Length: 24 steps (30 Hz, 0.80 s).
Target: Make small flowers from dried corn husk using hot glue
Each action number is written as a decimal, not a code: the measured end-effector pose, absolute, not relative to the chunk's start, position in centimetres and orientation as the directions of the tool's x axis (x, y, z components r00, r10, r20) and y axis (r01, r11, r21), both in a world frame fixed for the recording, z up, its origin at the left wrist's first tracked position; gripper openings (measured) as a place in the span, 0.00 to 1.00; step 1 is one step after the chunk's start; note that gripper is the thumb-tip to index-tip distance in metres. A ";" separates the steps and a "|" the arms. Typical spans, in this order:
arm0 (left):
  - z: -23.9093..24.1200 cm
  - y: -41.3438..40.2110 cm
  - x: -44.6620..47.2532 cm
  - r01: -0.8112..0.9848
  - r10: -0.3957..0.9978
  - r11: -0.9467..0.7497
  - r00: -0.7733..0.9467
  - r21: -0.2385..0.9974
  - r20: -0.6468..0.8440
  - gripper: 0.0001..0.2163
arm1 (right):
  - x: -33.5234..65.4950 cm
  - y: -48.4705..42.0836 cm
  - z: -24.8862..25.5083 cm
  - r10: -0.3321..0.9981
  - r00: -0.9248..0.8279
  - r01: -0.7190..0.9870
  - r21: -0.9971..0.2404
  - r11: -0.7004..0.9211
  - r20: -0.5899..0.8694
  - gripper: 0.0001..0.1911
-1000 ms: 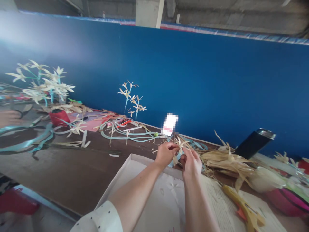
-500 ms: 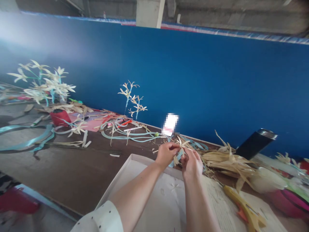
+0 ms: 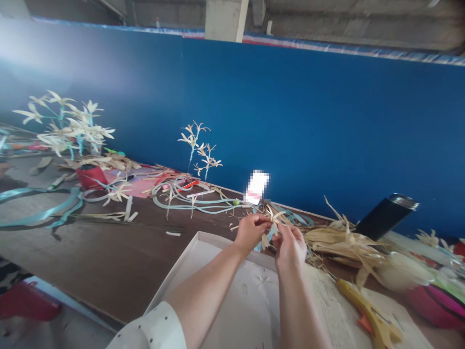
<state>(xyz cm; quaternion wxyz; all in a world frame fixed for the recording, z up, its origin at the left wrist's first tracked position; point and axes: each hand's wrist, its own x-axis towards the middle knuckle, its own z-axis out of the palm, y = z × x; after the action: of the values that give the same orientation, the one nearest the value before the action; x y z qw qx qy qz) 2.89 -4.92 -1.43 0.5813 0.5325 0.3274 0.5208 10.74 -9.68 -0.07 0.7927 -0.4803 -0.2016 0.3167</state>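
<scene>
"Several risks to log. Landmark's the white box (image 3: 191, 261). Go left to right."

"Light blue ribbon (image 3: 60, 207), well left of the box, loose on the table (image 3: 109, 261). Could snag the dotted sleeve (image 3: 152, 329) if that arm swings over."

"Left hand?"

"Left hand (image 3: 250, 233), just past the box's far edge. Thumb and fingers pinched together on the pale flower (image 3: 273, 216). Petals look thin and dry, so a hard tug could tear one."

"Where's the flower?"

"Between both hands, beyond the box's far edge."

"Right hand?"

"Right hand (image 3: 291, 245), beside it, fingertips clamped on the flower's lower part. Exact contact too small to tell. If the two pinches pull unevenly, petals could twist or split; if both slacken, it could drop among the scraps."

"Right of the box?"

"Dry husks (image 3: 334, 240), past its far right corner; a wrist could scatter them. Then the yellow tool (image 3: 372, 315), glue gun by the look, on the printed paper (image 3: 329, 300). Elbow could bump it. Hot or not, can't tell."
</scene>
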 end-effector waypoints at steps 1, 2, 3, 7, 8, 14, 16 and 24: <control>-1.4 -4.9 2.9 -0.252 0.955 -0.106 0.243 0.962 0.168 0.08 | 10.7 -9.7 0.0 0.690 0.724 -0.293 -0.895 0.337 0.023 0.18; -1.3 -5.0 2.8 -0.242 0.956 -0.105 0.243 0.965 0.165 0.08 | 10.6 -9.8 0.1 0.683 0.729 -0.275 -0.901 0.336 0.033 0.18; -1.3 -5.0 2.8 -0.232 0.956 -0.107 0.244 0.967 0.164 0.08 | 10.6 -9.8 0.1 0.677 0.735 -0.256 -0.907 0.336 0.044 0.17; -1.1 -5.1 2.6 -0.209 0.948 -0.117 0.268 0.971 0.172 0.09 | 10.6 -9.8 0.0 0.651 0.755 -0.199 -0.918 0.344 0.080 0.15; -1.1 -5.2 2.5 -0.206 0.946 -0.118 0.274 0.971 0.173 0.09 | 10.7 -9.7 0.0 0.646 0.758 -0.194 -0.919 0.345 0.083 0.15; -1.1 -5.0 2.6 -0.229 0.946 -0.088 0.287 0.970 0.153 0.09 | 11.2 -9.6 -0.4 0.649 0.757 -0.196 -0.919 0.341 0.079 0.14; -1.2 -5.0 2.6 -0.243 0.944 -0.082 0.291 0.967 0.154 0.09 | 11.2 -9.6 -0.4 0.654 0.752 -0.197 -0.919 0.342 0.082 0.14; -1.2 -5.1 2.5 -0.244 0.944 -0.096 0.285 0.965 0.166 0.09 | 11.2 -9.6 -0.5 0.643 0.756 -0.179 -0.909 0.377 0.117 0.13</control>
<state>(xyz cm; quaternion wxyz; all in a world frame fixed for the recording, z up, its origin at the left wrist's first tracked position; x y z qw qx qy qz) 2.50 -5.09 -1.23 0.5900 0.5427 0.3223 0.5035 11.20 -9.57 -0.51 0.7958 -0.4949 -0.2345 0.2585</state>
